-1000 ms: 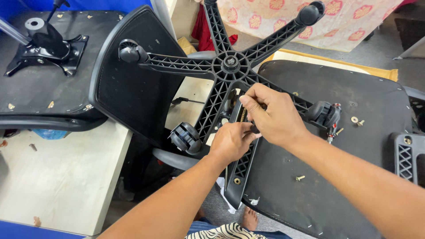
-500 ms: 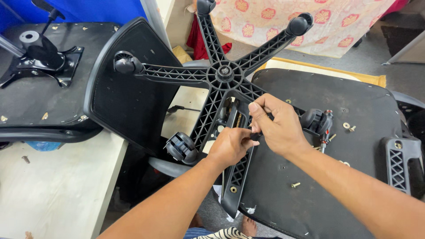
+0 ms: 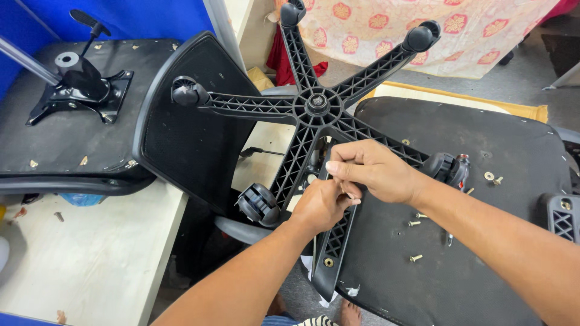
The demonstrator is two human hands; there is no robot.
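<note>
Both hands meet over one spoke of the black star base [image 3: 314, 105], the spoke running from the hub down toward the viewer across the upturned seat [image 3: 483, 151]. The left hand [image 3: 320, 205] sits lower, fingers curled tight on something too hidden to name; the right hand [image 3: 371, 172] lies just above, touching it, fingertips pinched together over the same spot. Loose screws [image 3: 415, 223] lie right of the grip, nearer the right hand.
</note>
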